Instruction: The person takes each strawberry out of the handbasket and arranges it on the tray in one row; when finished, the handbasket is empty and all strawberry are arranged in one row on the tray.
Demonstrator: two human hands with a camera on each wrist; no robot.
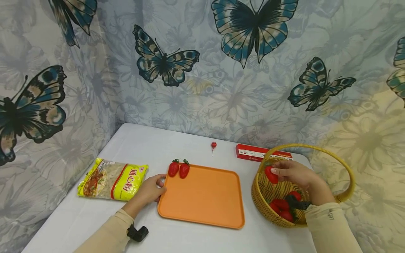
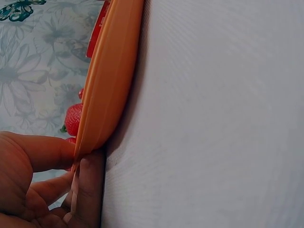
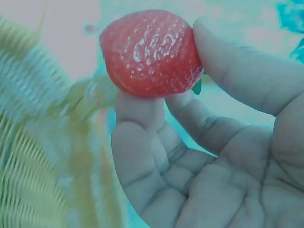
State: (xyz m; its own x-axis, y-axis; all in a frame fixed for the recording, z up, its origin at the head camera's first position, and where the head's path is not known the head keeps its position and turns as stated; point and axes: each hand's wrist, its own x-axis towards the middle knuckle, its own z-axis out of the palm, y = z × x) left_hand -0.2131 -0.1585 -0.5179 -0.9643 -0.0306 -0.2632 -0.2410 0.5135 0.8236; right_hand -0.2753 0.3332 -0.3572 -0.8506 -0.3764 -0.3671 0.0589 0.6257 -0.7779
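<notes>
My right hand (image 1: 292, 173) pinches a strawberry (image 1: 271, 174) between thumb and fingertips, over the far left part of the wicker basket (image 1: 257, 196). The right wrist view shows that strawberry (image 3: 151, 54) close up, red and glossy, with a bit of green leaf behind it. Several more strawberries (image 1: 281, 204) lie in the bottom of the basket, partly hidden by the right wrist. With thumb and fingers my left hand (image 1: 151, 189) grips the left rim of an orange tray (image 1: 202, 196). Two strawberries (image 1: 184, 170) lie side by side in the tray's far left corner.
A yellow bag of pasta (image 1: 114, 179) lies left of the tray. Behind the tray is a red lollipop (image 1: 213, 144), and a red and white box (image 1: 250, 152) stands behind the basket. The basket's tall handle (image 1: 343, 161) arches over the right hand. Butterfly-patterned cloth hangs behind the table.
</notes>
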